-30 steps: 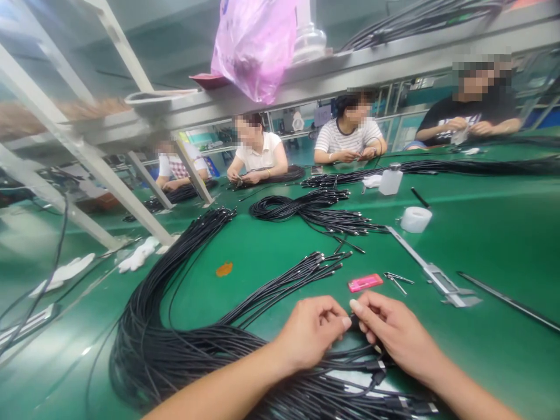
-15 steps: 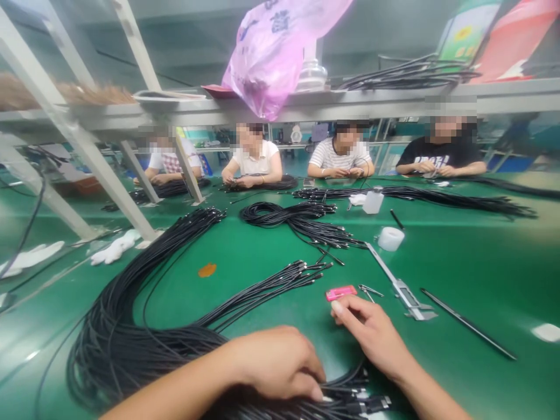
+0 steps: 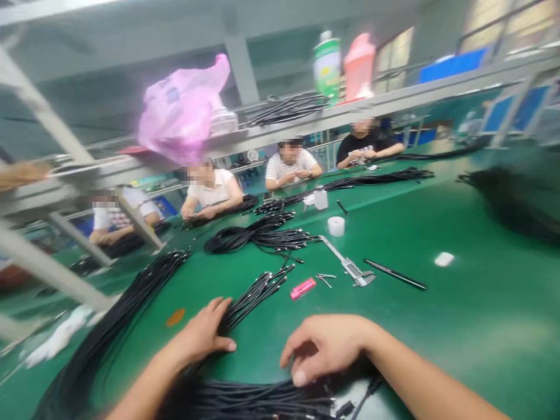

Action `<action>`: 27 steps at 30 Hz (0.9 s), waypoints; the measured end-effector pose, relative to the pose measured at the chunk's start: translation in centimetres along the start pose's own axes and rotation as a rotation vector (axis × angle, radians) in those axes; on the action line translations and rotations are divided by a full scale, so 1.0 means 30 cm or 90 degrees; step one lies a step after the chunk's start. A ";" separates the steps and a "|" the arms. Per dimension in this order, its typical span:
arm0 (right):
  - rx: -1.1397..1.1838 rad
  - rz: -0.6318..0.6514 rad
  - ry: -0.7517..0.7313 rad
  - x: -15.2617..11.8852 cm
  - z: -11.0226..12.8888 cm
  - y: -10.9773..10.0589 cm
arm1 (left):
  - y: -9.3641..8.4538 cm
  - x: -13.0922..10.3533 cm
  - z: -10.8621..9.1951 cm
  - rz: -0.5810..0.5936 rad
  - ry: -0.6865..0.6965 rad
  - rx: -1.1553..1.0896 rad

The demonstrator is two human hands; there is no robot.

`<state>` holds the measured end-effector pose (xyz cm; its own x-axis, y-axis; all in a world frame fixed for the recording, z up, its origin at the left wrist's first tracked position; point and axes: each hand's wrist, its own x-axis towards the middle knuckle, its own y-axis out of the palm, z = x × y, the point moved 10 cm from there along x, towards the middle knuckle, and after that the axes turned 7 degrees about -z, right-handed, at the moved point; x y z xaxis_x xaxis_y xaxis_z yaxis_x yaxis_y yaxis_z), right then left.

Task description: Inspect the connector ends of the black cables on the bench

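Observation:
My left hand (image 3: pixel 203 332) is open, fingers and thumb spread, at the near end of a small bundle of black cables (image 3: pixel 258 294). My right hand (image 3: pixel 324 350) is curled with its fingers apart and nothing visible between them, just above the near pile of black cables (image 3: pixel 254 399) with metal connectors. Beyond it lie a pink lighter-like object (image 3: pixel 303 288), small metal pieces (image 3: pixel 326 279) and a caliper (image 3: pixel 350 268). A long thick cable bundle (image 3: pixel 118 326) curves down on the left.
A dark pen-like rod (image 3: pixel 396 274), a white roll (image 3: pixel 336 226) and a looped cable bundle (image 3: pixel 231 236) lie on the green table (image 3: pixel 394 326). White gloves (image 3: pixel 59 338) rest at left. Several people sit across, below a shelf (image 3: pixel 262 137) with a pink bag (image 3: pixel 179 111).
The view has turned right and tilted. My left hand has moved from the near cable pile to the small bundle and spread. My right hand has come back toward the near pile.

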<state>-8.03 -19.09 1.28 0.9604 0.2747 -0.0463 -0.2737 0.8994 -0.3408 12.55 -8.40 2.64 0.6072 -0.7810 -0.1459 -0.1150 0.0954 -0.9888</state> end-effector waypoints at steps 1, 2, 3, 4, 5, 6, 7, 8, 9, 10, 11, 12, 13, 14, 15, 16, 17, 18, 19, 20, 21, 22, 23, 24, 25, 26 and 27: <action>-0.001 0.016 -0.013 -0.006 0.007 -0.006 | 0.012 0.014 0.024 0.000 -0.008 0.015; -0.001 0.027 -0.024 -0.012 0.012 -0.012 | 0.016 0.028 0.039 -0.004 -0.014 0.022; 0.003 0.037 -0.031 -0.017 0.015 -0.017 | 0.014 0.041 0.045 -0.009 -0.018 0.015; 0.010 0.046 -0.035 -0.022 0.017 -0.019 | 0.013 0.052 0.046 -0.005 -0.026 0.001; 0.020 0.054 -0.037 -0.025 0.017 -0.018 | 0.012 0.061 0.041 0.005 -0.032 -0.012; 0.030 0.060 -0.036 -0.026 0.015 -0.015 | 0.009 0.068 0.032 0.017 -0.037 -0.023; 0.041 0.066 -0.035 -0.026 0.013 -0.011 | 0.006 0.073 0.022 0.029 -0.038 -0.029; 0.051 0.070 -0.035 -0.024 0.009 -0.007 | 0.000 0.077 0.012 0.037 -0.035 -0.030; 0.059 0.072 -0.035 -0.020 0.005 -0.003 | -0.008 0.080 0.002 0.041 -0.030 -0.028; 0.064 0.072 -0.035 -0.016 0.000 -0.001 | -0.016 0.081 -0.004 0.045 -0.026 -0.029; 0.065 0.071 -0.036 -0.010 -0.006 0.001 | -0.023 0.081 -0.009 0.048 -0.020 -0.037; 0.063 0.067 -0.039 -0.004 -0.011 0.001 | -0.029 0.079 -0.012 0.052 -0.013 -0.054; 0.058 0.062 -0.041 0.002 -0.017 0.000 | -0.036 0.075 -0.014 0.054 -0.005 -0.078; 0.052 0.057 -0.042 0.007 -0.022 -0.001 | -0.044 0.072 -0.015 0.055 0.002 -0.108; 0.047 0.052 -0.042 0.012 -0.027 -0.001 | -0.054 0.067 -0.014 0.054 0.007 -0.142; 0.043 0.048 -0.041 0.015 -0.031 -0.002 | -0.065 0.063 -0.009 0.051 0.008 -0.176; 0.041 0.044 -0.040 0.017 -0.034 -0.002 | -0.076 0.059 -0.002 0.046 0.005 -0.205; 0.043 0.041 -0.041 0.019 -0.034 -0.001 | -0.087 0.055 0.006 0.042 0.000 -0.229; 0.045 0.039 -0.043 0.019 -0.033 0.000 | -0.097 0.052 0.015 0.038 -0.007 -0.250; 0.047 0.036 -0.049 0.019 -0.030 0.000 | -0.107 0.049 0.023 0.032 -0.013 -0.265; 0.046 0.032 -0.055 0.019 -0.027 0.000 | -0.118 0.047 0.030 0.026 -0.018 -0.276; 0.043 0.026 -0.060 0.019 -0.024 -0.001 | -0.130 0.045 0.035 0.017 -0.022 -0.281; 0.040 0.021 -0.064 0.019 -0.023 -0.003 | -0.142 0.044 0.039 0.007 -0.025 -0.282; 0.038 0.017 -0.067 0.018 -0.022 -0.004 | -0.155 0.043 0.042 -0.005 -0.027 -0.279; 0.037 0.014 -0.069 0.018 -0.023 -0.004 | -0.166 0.042 0.044 -0.014 -0.030 -0.275; 0.040 0.013 -0.069 0.018 -0.024 -0.004 | -0.175 0.041 0.046 -0.021 -0.034 -0.272; 0.044 0.012 -0.069 0.018 -0.027 -0.005 | -0.181 0.040 0.048 -0.023 -0.037 -0.274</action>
<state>-7.44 -19.34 0.55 0.9447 0.3239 0.0511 -0.2985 0.9139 -0.2750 15.02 -8.96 7.78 0.6591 -0.7416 -0.1247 -0.4020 -0.2072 -0.8919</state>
